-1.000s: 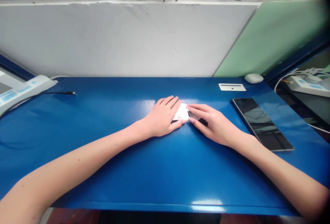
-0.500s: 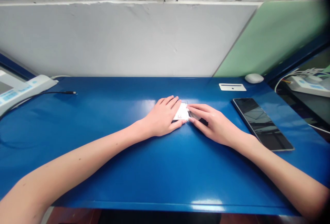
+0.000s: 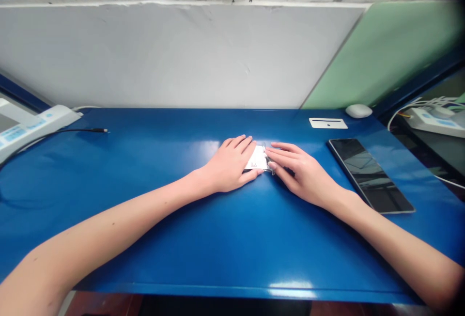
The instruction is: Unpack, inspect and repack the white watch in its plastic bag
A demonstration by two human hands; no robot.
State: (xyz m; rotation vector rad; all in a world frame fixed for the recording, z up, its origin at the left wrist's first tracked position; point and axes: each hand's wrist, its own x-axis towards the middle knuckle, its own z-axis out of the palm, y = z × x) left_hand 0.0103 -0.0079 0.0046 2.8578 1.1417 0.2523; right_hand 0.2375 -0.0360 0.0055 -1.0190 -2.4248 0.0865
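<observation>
Left hand (image 3: 232,165) and right hand (image 3: 307,169) at white packet (image 3: 257,157), blue table (image 3: 203,248)

Blue table spans the view; packet lies mid-table, between the hands. Dark phone (image 3: 372,175) lies to the right, near right forearm. Left hand palm-down over packet's left part, fingers loosely spread, thumb out along the near edge. Right hand's fingers extended, thumb slightly apart below, tips touching packet's shiny right end; too small to tell whether they pinch it. White slotted card (image 3: 319,124), then white case (image 3: 359,111), at far right.
</observation>
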